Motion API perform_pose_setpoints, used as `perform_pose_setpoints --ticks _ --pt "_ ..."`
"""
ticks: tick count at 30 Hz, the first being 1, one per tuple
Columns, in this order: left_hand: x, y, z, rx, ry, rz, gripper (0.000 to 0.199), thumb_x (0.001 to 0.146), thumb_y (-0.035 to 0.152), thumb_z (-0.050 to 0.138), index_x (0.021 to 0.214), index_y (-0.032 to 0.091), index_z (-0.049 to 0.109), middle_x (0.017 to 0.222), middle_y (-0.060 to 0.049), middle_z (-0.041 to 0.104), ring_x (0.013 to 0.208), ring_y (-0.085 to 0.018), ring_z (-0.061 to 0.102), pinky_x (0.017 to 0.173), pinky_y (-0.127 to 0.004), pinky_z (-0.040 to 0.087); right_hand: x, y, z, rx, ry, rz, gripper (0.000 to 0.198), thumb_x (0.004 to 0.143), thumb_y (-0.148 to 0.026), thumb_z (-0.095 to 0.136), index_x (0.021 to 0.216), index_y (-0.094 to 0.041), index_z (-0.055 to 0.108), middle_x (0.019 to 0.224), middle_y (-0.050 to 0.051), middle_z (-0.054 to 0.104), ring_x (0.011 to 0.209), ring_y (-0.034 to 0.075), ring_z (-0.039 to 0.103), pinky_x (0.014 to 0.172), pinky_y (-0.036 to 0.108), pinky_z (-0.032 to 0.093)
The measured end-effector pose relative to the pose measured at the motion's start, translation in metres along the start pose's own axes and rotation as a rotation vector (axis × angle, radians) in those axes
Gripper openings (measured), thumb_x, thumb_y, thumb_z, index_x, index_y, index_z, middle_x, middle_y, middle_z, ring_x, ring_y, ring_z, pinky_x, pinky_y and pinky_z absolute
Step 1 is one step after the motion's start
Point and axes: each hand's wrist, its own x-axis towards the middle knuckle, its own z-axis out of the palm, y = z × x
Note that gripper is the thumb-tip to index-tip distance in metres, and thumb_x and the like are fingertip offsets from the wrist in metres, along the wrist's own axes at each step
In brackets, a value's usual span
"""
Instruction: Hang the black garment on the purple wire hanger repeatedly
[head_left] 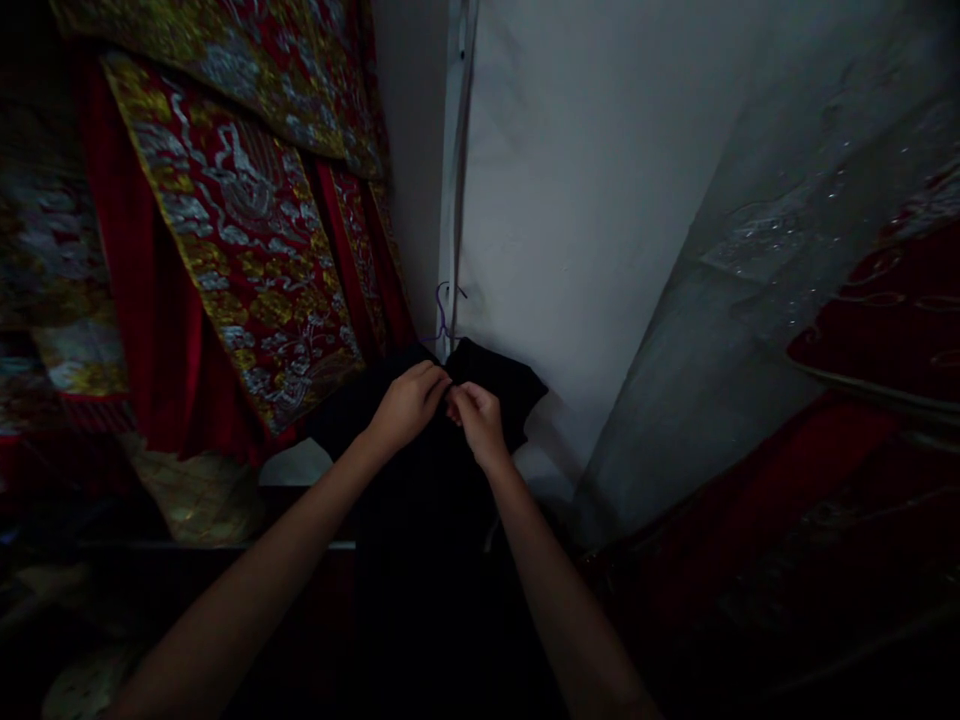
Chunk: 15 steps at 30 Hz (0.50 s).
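Note:
A black garment (499,385) with short sleeves hangs from a thin purple hanger (442,315) against the wall. My left hand (411,402) has its fingers closed on the garment's front, just under the neckline. Right beside it, my right hand (478,420) pinches the cloth with thumb and curled fingers. The two sets of fingertips almost meet. Whatever small part of the garment lies between them is hidden by the fingers and the dark. Its lower part fades into shadow between my forearms.
Red costumes with gold and silver embroidery (255,200) hang close on the left. A narrow white pipe (456,150) runs down the pale wall (585,150) behind the hanger. To the right, clear plastic sheeting (772,240) hangs near another red embroidered cloth (892,310).

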Motion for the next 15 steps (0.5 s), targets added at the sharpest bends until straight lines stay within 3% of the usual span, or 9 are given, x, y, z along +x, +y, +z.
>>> perform_pose_setpoints --ticks 4,11,13,15 --pt "0.002 -0.009 0.012 0.070 0.024 0.037 0.021 0.100 0.022 0.047 0.085 0.019 0.061 0.084 -0.006 0.061 0.082 -0.021 0.060 0.074 -0.031 0.046 -0.003 0.020 0.003 -0.048 0.054 0.023 0.032 0.082 -0.045 0.058 0.063 -0.021 0.051 0.054 -0.004 0.048 0.051 0.010 0.043 0.050 0.023 0.033" --pt "0.004 -0.004 0.024 -0.032 0.228 0.015 0.019 0.099 0.024 0.050 0.084 0.019 0.061 0.082 -0.005 0.063 0.079 -0.018 0.061 0.072 -0.029 0.047 0.002 0.022 0.000 -0.082 0.068 0.069 0.029 0.082 -0.046 0.054 0.067 -0.021 0.053 0.056 -0.005 0.045 0.052 0.011 0.040 0.050 0.024 0.030" --pt "0.003 0.003 0.018 -0.065 0.328 -0.003 0.020 0.098 0.023 0.051 0.082 0.019 0.061 0.080 -0.004 0.062 0.078 -0.017 0.060 0.072 -0.029 0.046 0.003 0.026 0.001 -0.113 0.049 0.102 0.025 0.079 -0.042 0.056 0.066 -0.020 0.055 0.057 -0.004 0.047 0.055 0.011 0.042 0.052 0.024 0.030" --pt "0.004 0.004 0.006 -0.120 0.518 -0.081 0.022 0.099 0.022 0.051 0.080 0.018 0.062 0.078 -0.002 0.061 0.077 -0.015 0.059 0.073 -0.029 0.044 -0.002 0.039 0.002 -0.150 0.015 0.164 0.021 0.074 -0.036 0.059 0.061 -0.020 0.056 0.056 -0.004 0.048 0.057 0.012 0.043 0.053 0.025 0.030"
